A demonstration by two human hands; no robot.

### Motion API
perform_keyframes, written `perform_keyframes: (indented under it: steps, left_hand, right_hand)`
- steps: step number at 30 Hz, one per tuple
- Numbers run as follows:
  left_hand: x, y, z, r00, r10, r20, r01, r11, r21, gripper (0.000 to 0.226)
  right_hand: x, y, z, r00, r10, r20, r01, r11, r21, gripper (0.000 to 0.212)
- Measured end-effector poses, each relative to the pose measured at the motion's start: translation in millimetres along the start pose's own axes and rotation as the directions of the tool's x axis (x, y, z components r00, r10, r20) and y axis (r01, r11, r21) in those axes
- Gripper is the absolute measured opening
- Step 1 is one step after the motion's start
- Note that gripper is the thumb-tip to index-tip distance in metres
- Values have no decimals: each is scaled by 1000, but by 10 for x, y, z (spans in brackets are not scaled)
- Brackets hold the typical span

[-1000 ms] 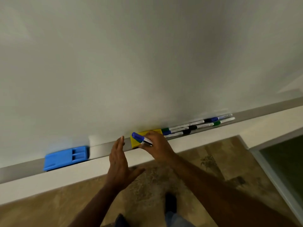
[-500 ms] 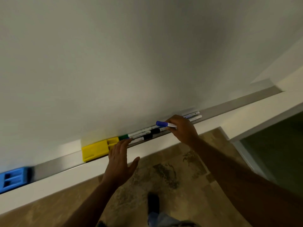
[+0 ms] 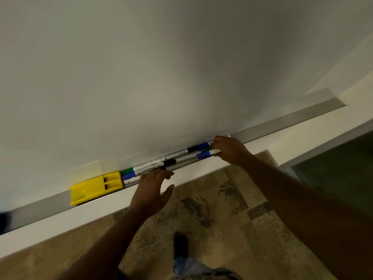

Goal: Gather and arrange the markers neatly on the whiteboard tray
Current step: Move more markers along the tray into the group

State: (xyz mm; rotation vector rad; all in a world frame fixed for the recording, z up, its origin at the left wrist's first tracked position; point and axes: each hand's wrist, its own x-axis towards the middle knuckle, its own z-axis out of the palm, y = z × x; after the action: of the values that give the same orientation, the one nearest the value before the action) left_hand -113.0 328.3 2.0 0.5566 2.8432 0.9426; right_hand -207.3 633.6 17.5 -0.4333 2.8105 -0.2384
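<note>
The left hand [image 3: 152, 188] holds nothing, fingers [image 3: 161, 174] straight, tips at the marker row [image 3: 149, 165]. The right hand [image 3: 230, 151] pinches a blue marker [image 3: 209, 153] that juts left of its fingers at the tray [image 3: 282, 122] front. Released askew, it could roll off the lip.

We see a dim, warm-tinted view. The whiteboard [image 3: 161, 67] shades unevenly into grey toward its corners, the forearms [image 3: 302, 209] sink into deep shadow, and detail is soft, smeared at the left edge.
</note>
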Motion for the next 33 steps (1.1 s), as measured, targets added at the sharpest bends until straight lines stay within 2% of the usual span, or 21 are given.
perform_keyframes:
  steps: [7,13,16,18,21,23,26,27,33]
  left_hand:
    - [111,40,62,1000,8,-3,-8,1000,2,25]
    - [150,70,131,1000,12,-1,-12,1000,-21,22]
    - [146,94,160,1000,-21,19,22,999,-39,22]
    - [155,117,184,998,-47,35,49,997,-65,21]
    - [194,189,214,993,-110,47,117,979,-168,19]
    - [234,247,233,983,-173,54,181,950,-255,19]
    - [296,333,254,962,-254,96,271,896,-351,24]
    - [315,358,261,959,-259,112,282,888,-363,25]
    - [353,408,262,964,-250,92,266,894,-359,24]
  right_hand:
    - [23,79,0,999,20,-27,-16,993,119,18]
    - [-17,183,40,994,37,-98,-21,986,166,35]
    - [-112,140,72,978,130,-162,-67,936,345,33]
    - [-184,12,108,964,213,-161,-87,821,564,24]
    - [-282,-272,216,937,348,-33,-145,473,869,20]
    - [-339,-455,299,907,412,83,-183,210,960,20]
    - [-399,-711,395,871,431,235,-180,-164,970,19]
    - [-402,-783,429,859,440,262,-174,-230,957,18]
    - [-353,-1098,576,794,493,355,-171,-380,909,14]
